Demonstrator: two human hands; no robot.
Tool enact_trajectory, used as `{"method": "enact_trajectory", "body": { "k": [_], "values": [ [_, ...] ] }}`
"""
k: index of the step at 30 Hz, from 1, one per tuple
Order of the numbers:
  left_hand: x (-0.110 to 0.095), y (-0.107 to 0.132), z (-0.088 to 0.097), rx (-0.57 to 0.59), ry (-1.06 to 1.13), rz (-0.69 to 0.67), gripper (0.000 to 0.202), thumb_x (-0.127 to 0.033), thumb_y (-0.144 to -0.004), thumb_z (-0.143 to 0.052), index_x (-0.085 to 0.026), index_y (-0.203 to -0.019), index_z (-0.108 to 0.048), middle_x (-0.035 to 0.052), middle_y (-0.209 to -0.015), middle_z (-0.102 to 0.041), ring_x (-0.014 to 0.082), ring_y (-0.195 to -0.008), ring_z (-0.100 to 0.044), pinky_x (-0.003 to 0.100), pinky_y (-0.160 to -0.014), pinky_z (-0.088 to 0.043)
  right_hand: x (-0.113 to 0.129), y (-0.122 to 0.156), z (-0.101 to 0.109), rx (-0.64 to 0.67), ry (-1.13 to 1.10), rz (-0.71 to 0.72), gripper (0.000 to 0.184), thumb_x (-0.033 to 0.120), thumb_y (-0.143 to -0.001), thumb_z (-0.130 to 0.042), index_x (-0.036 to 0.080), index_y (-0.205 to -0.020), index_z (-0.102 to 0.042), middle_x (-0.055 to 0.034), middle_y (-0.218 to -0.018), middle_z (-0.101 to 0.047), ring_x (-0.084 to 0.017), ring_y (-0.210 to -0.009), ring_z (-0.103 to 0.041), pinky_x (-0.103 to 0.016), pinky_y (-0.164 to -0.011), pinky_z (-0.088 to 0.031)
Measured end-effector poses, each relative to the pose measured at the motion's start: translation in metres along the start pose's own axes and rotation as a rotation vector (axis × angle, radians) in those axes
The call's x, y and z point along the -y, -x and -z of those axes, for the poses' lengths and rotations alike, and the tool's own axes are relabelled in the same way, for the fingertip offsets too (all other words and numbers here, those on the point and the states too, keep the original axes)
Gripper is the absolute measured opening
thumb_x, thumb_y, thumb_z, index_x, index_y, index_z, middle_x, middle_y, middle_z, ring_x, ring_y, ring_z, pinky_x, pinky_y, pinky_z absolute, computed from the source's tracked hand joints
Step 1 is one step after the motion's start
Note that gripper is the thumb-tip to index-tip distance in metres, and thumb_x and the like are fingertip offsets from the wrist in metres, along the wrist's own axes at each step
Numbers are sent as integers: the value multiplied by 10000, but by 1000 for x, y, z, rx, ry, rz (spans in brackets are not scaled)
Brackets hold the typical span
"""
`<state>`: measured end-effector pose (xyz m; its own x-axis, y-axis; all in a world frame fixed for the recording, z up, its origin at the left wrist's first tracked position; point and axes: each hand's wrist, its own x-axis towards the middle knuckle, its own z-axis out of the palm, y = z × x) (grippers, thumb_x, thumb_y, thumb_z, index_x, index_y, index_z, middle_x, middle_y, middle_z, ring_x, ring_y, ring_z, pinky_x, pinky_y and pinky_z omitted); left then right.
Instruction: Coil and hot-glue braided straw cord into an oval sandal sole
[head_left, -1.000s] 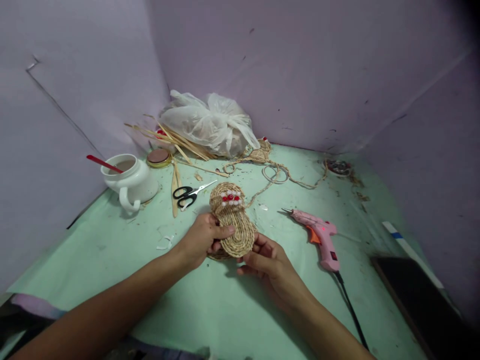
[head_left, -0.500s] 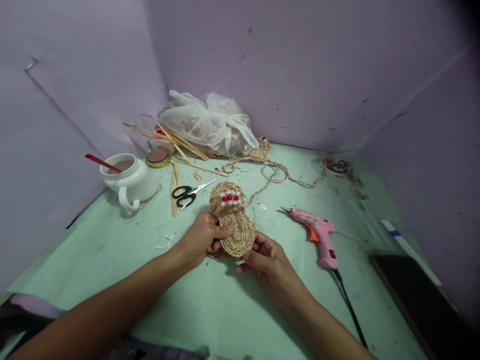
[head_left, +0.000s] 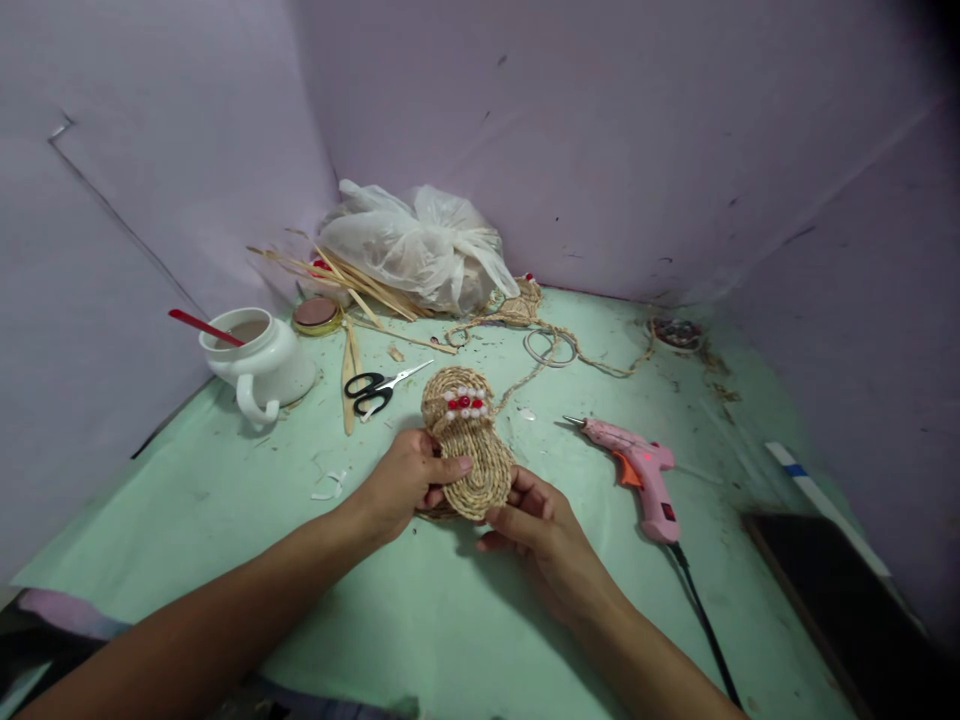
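A small slipper of coiled, braided straw cord is held between my two hands, above the green table cover. Red and white beads sit in rows across its band, at the far end. My left hand grips its left edge, thumb on top of the sole and fingers underneath. My right hand pinches the near right edge between thumb and fingers. Part of another coiled piece shows below the slipper. From the slipper's far right side a braided cord runs back across the table.
A pink glue gun lies to the right, its cable running toward me. Black-handled scissors and a white pot with a red-handled utensil are at left. Straw strips and a plastic bag lie behind. A dark flat object lies front right.
The slipper has tilted slightly, and its beaded band now sits a little lower and more to the right in view. Both hands keep nearly the same grip.
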<state>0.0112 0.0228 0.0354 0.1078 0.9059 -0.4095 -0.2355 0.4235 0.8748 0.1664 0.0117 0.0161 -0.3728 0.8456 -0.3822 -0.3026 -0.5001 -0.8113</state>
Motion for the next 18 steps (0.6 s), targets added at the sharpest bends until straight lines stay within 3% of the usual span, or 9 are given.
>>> {"method": "enact_trajectory", "body": {
  "k": [18],
  "values": [
    [2, 1, 0, 34, -15, -8, 298, -337, -550, -743, -112, -541, -547, -53, -414, -444, 17, -334, -277, 177, -336, -184, 3, 1, -2, 9, -3, -12, 206, 190, -549, -733, 156, -733, -645, -40, -723, -646, -159, -643, -553, -250, -470, -502]
  ]
}}
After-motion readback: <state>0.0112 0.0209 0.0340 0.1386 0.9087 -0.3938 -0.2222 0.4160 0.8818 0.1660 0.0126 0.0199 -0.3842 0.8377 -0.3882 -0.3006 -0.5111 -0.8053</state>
